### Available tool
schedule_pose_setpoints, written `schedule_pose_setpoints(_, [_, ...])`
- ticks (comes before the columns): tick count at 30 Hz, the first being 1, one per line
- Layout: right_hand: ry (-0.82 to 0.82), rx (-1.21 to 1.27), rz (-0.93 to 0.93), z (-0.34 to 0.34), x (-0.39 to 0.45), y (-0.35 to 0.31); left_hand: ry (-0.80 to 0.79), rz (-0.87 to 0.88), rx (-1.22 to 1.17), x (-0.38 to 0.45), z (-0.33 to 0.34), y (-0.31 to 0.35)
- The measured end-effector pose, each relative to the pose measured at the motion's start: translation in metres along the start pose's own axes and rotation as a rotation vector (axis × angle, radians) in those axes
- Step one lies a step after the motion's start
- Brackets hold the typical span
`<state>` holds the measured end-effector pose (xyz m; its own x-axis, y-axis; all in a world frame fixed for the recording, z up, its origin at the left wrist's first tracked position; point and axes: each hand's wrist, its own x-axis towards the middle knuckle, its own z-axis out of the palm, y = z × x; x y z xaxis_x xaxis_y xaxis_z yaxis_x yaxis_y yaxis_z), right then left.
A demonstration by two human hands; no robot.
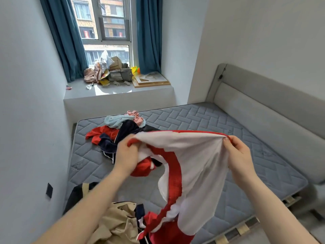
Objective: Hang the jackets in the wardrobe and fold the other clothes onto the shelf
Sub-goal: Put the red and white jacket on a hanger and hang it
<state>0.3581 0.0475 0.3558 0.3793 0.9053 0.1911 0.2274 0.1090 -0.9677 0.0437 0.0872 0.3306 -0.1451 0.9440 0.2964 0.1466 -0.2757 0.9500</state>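
I hold a red and white garment [197, 166] up over the grey mattress [219, 124]. My left hand [125, 155] grips one bunched corner of it. My right hand [237, 155] pinches the opposite corner, so its top edge is stretched between them and the rest hangs down. Behind it a pile of clothes [119, 129] lies on the mattress: red, dark navy, light blue and pink pieces. A beige jacket [119, 224] and a dark garment [79, 192] lie at the near edge under my left arm. No wardrobe or shelf is in view.
A grey padded headboard [267, 106] runs along the right wall. The window ledge [116, 90] beyond the bed carries boxes, bags and a framed picture, between blue curtains [61, 36]. A white wall closes the left side of the bed.
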Motion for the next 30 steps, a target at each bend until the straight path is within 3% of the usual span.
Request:
schedule_pose_setpoints(2, [0.018,-0.134,0.050,-0.015,0.001,0.014,-0.111,0.051,0.023,0.029,0.003,0.048])
schedule_pose_setpoints(6, [0.078,-0.186,0.082,0.000,-0.046,0.030,-0.276,-0.008,0.078,0.060,0.043,0.114])
schedule_pose_setpoints(11, [-0.179,-0.066,-0.022,0.060,-0.131,0.024,-0.377,-0.048,0.050,0.069,0.098,0.153])
schedule_pose_setpoints(14, [-0.054,-0.066,-0.055,0.083,-0.137,0.014,-0.348,-0.057,0.020,0.077,0.118,0.178])
schedule_pose_setpoints(17, [0.199,-0.165,-0.360,0.088,-0.135,0.008,-0.318,-0.064,-0.013,0.089,0.123,0.207])
schedule_pose_setpoints(19, [0.207,-0.176,-0.517,0.087,-0.130,0.009,-0.286,-0.118,-0.077,0.100,0.121,0.225])
schedule_pose_setpoints(20, [0.154,-0.184,-0.488,0.088,-0.125,0.011,-0.279,-0.144,-0.122,0.104,0.118,0.233])
schedule_pose_setpoints(24, [0.029,-0.265,0.016,0.095,-0.091,0.028,-0.351,-0.214,-0.303,0.107,0.111,0.258])
schedule_pose_setpoints(30, [-0.130,-0.221,0.265,0.106,-0.039,0.044,-0.451,-0.258,-0.401,0.115,0.106,0.274])
